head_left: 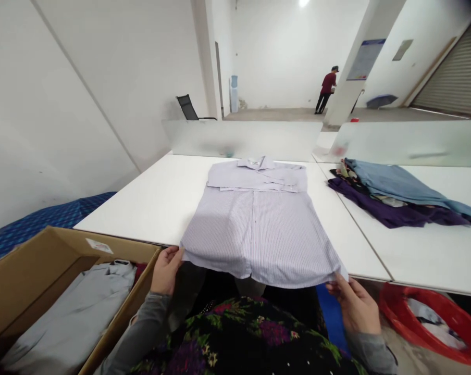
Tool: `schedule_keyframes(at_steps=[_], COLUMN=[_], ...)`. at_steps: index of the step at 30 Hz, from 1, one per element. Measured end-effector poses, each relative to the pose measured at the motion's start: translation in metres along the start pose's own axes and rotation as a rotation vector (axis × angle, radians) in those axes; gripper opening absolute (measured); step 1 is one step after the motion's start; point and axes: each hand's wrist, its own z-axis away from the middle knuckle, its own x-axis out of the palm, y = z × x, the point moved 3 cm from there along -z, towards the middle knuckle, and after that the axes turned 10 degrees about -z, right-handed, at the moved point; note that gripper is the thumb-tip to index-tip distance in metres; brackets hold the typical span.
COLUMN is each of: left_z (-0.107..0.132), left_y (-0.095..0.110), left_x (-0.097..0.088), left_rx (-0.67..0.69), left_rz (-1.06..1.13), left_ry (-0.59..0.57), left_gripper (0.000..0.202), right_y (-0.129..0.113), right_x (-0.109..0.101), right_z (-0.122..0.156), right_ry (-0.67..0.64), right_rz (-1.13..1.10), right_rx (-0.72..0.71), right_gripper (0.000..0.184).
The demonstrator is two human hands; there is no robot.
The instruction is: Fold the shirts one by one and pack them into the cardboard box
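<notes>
A pale lilac striped shirt [259,229] lies face down on the white table [157,198], collar at the far end and sleeves folded across the upper back. Its hem hangs a little over the table's near edge. My left hand [165,271] pinches the hem's left corner. My right hand [355,304] pinches the hem's right corner. Both hands are closed on the fabric, below the table edge.
An open cardboard box [32,271] at my lower left holds a grey garment [75,317]. A pile of blue and purple clothes [399,195] lies on the right-hand table. A red bag [434,323] sits on the floor at right. A person in red [327,89] stands far back.
</notes>
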Motion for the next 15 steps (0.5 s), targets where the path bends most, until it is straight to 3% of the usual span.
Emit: schedule_keyframes(at_steps=[4,8,12,15], left_z=[0.009,0.033,0.052,0.055], left_y=[0.006,0.014,0.02,0.035], left_x=[0.008,-0.009,-0.03,-0.026], left_rx=[-0.041,-0.076,-0.213,-0.277], left_rz=[-0.035,-0.093,-0.013,0.112], left_ry=[-0.17,-0.38,-0.391,-0.367], left_gripper=[0.05,0.042,0.046,0.051], right_y=[-0.018,-0.04,-0.053,-0.069], right_x=[0.005,-0.015,-0.036,-0.026], right_z=[0.004,0.012,0.02,0.012], right_ry=[-0.026,-0.186,-0.253,-0.274], right_rz=[-0.048,-0.016,0.068,0.12], right_rx=[-0.05,0.046,0.132,0.08], right_gripper=[0.031,0.025,0.027,0.029])
